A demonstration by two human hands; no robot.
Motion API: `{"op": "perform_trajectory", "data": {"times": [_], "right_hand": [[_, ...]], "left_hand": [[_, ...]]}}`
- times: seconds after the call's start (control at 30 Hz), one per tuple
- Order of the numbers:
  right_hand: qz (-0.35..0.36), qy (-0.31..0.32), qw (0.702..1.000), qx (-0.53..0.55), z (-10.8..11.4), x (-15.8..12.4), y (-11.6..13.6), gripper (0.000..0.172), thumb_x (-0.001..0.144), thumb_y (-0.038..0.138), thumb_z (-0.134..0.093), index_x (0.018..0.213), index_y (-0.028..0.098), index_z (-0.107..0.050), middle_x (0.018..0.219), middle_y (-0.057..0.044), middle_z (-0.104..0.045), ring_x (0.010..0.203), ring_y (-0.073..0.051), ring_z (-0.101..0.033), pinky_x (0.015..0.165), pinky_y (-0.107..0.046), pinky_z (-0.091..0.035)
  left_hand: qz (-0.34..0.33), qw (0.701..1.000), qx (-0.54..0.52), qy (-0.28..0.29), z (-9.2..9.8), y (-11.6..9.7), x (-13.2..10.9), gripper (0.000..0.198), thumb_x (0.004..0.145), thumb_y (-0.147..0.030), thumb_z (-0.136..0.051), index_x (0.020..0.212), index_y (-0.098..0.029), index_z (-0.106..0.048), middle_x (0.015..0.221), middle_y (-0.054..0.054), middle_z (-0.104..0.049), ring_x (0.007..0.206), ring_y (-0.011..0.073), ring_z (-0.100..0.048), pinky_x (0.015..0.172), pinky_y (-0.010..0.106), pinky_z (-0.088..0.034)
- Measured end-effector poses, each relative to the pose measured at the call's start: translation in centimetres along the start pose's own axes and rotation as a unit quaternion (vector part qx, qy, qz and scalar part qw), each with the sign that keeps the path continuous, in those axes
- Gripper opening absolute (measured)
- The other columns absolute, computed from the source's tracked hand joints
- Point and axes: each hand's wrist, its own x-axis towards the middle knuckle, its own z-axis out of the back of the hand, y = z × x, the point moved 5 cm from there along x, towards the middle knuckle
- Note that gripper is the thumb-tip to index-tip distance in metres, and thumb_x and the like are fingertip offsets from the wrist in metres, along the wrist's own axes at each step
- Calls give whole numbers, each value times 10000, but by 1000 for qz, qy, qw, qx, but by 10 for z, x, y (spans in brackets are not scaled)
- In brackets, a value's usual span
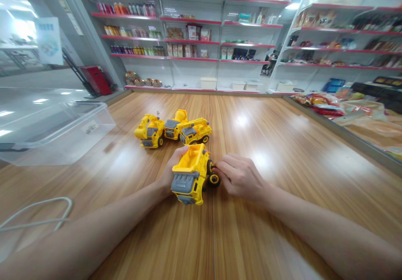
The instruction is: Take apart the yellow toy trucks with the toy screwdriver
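A yellow toy dump truck (190, 173) with a grey front stands on the wooden table (270, 154) in front of me. My left hand (171, 167) wraps round its left side and holds it. My right hand (240, 175) has its fingers pinched at the truck's black and yellow wheel (214, 180) on the right side. Behind it stand three more yellow toy construction vehicles (173, 131) in a row, untouched.
A clear plastic storage bin (53, 135) sits at the left of the table. A white cord (37, 213) lies near the left front edge. Snack packets (317, 103) lie on a counter at the right. Shop shelves (188, 41) stand behind.
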Motion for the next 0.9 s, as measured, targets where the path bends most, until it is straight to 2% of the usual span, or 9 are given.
{"op": "perform_trajectory", "data": {"times": [0.23,0.4,0.53,0.73,0.9], "right_hand": [[-58,19,996,58,-6,0,-4,310,988,249,-424,700,174,-511,698,-15,-510,587,-117,-423,548,-290,-272],[-49,13,994,101,-7,0,-3,227,982,246,-454,790,168,-550,768,-42,-547,686,-145,-495,607,-275,-357],[-69,25,989,130,-6,0,-4,133,960,233,-474,894,162,-566,884,-72,-558,766,-161,-531,636,-272,-410],[-71,47,992,94,-8,0,-2,256,972,230,-426,761,168,-556,801,-51,-521,699,-149,-498,604,-276,-397],[-69,22,988,139,-9,-2,-5,155,967,228,-465,883,165,-579,890,-72,-549,793,-164,-539,675,-279,-452]], "left_hand": [[4,1000,1,-2,1,2,1,390,876,-377,-501,995,-55,-686,754,116,-716,576,178,-640,572,278,-534],[3,1000,6,0,1,1,1,392,860,-396,-527,972,-59,-692,776,130,-722,615,197,-658,555,275,-534],[12,1000,6,-12,1,2,0,402,871,-390,-499,963,-50,-693,766,134,-722,606,201,-661,536,275,-531],[11,1000,5,-6,-1,2,0,414,859,-408,-501,967,-54,-687,741,135,-718,559,194,-640,521,282,-521],[-9,1000,16,-14,1,0,0,384,850,-395,-525,969,-66,-684,752,117,-716,591,193,-649,521,268,-517]]}}
